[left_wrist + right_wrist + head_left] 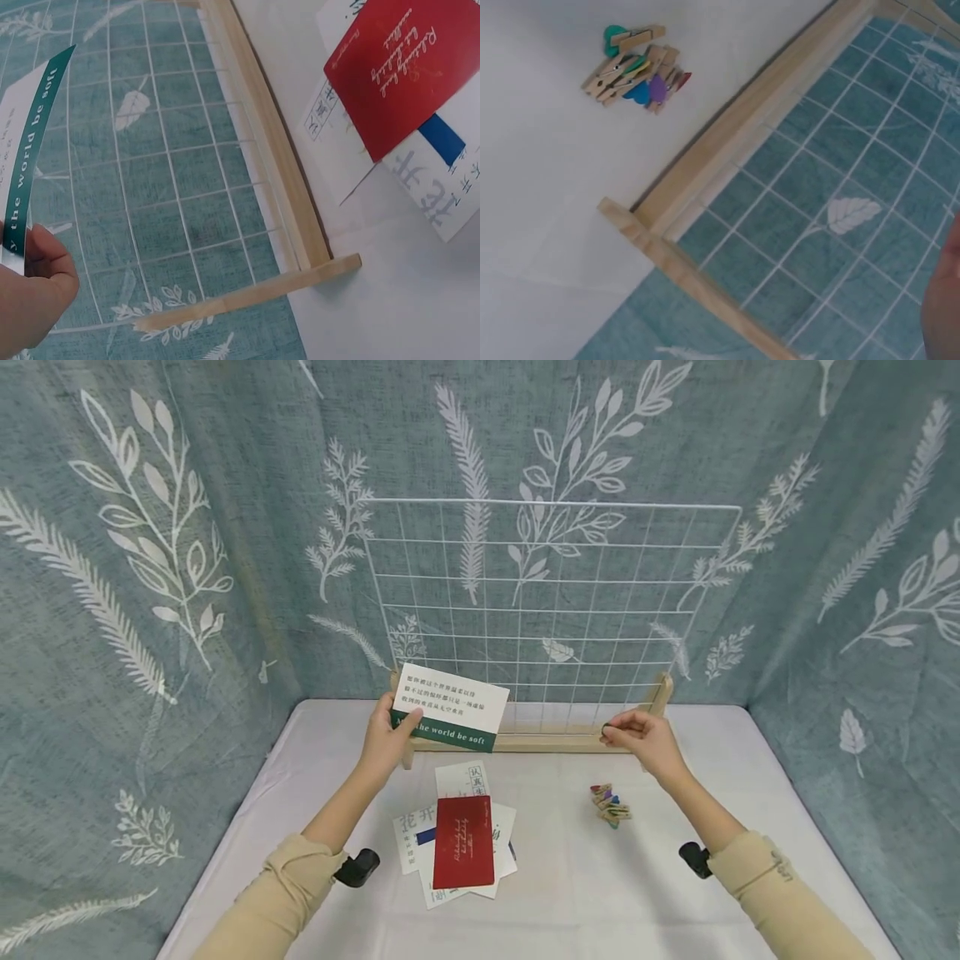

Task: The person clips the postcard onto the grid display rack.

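Note:
My left hand pinches a white card with a green band, thumb on its printed front. The card is held tilted in front of the lower left of a white wire grid. At the grid's lower right, my right hand pinches a small clothespin between thumb and fingers; only a dark green bit of it shows. In the left wrist view the left hand grips the card's end. Just the edge of the right hand appears in the right wrist view, its fingertips out of frame.
The grid stands in a wooden base at the back of the white table. A red card tops a loose pile of white cards. Several wooden clothespins with coloured hearts lie heaped on the right. A patterned curtain hangs behind.

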`<action>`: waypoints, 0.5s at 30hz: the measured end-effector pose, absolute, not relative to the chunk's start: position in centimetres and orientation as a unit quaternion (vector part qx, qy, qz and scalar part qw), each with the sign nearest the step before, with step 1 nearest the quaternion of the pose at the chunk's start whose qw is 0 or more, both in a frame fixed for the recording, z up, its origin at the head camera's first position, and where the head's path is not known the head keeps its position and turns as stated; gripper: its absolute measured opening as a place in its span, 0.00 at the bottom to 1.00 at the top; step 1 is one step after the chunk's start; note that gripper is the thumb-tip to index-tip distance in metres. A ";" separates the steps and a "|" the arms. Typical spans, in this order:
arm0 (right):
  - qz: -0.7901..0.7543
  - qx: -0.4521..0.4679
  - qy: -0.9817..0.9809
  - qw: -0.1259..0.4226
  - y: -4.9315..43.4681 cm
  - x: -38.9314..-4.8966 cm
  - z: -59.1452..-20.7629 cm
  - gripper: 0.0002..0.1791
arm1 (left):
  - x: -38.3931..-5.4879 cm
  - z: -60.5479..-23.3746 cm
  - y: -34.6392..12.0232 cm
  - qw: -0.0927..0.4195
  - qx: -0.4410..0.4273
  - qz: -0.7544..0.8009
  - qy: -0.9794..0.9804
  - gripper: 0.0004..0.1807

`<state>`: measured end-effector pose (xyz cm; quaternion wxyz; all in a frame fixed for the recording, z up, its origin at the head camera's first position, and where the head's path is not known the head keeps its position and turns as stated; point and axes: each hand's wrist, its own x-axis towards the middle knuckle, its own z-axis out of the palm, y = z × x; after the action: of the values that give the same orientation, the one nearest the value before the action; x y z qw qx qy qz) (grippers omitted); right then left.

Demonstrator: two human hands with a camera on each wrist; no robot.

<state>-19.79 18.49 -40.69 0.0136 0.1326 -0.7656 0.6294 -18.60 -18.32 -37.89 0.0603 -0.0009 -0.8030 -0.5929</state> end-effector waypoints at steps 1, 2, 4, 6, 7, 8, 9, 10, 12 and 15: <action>0.629 0.134 -0.766 0.015 18.4 -19.9 -40.6 0.13 | -18.6 -37.8 -18.4 0.061 0.002 -0.591 -0.804 0.18; 0.628 0.136 -0.766 0.016 18.2 -20.0 -40.5 0.13 | -18.7 -37.7 -18.6 0.061 0.006 -0.591 -0.804 0.18; 0.624 0.138 -0.769 0.018 18.0 -20.1 -40.3 0.14 | -18.7 -37.6 -18.8 0.058 0.010 -0.592 -0.804 0.18; 0.615 0.137 -0.776 0.021 17.7 -20.3 -40.0 0.16 | -18.8 -37.4 -19.0 0.056 0.014 -0.593 -0.803 0.18; 0.609 0.136 -0.781 0.023 17.6 -20.3 -39.9 0.17 | -18.9 -37.3 -19.1 0.054 0.017 -0.594 -0.803 0.18; 0.600 0.136 -0.788 0.025 17.4 -20.3 -39.8 0.17 | -19.0 -37.3 -19.2 0.053 0.019 -0.595 -0.802 0.18; 0.592 0.136 -0.794 0.027 17.3 -20.4 -39.7 0.17 | -19.1 -37.2 -19.2 0.052 0.021 -0.597 -0.800 0.18; 0.584 0.136 -0.799 0.031 17.2 -20.4 -39.7 0.17 | -19.3 -37.1 -19.3 0.051 0.023 -0.600 -0.798 0.18; 0.572 0.141 -0.807 0.042 16.8 -20.5 -39.5 0.16 | -19.5 -36.9 -19.4 0.048 0.025 -0.602 -0.797 0.18; 0.571 0.153 -0.804 0.061 16.4 -20.6 -39.4 0.14 | -19.8 -36.6 -19.6 0.042 0.025 -0.605 -0.795 0.18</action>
<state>-20.59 16.36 -39.38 0.0611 0.1533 -0.8042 0.5710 -19.76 -19.58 -36.60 0.0423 0.0252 -0.7950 -0.6046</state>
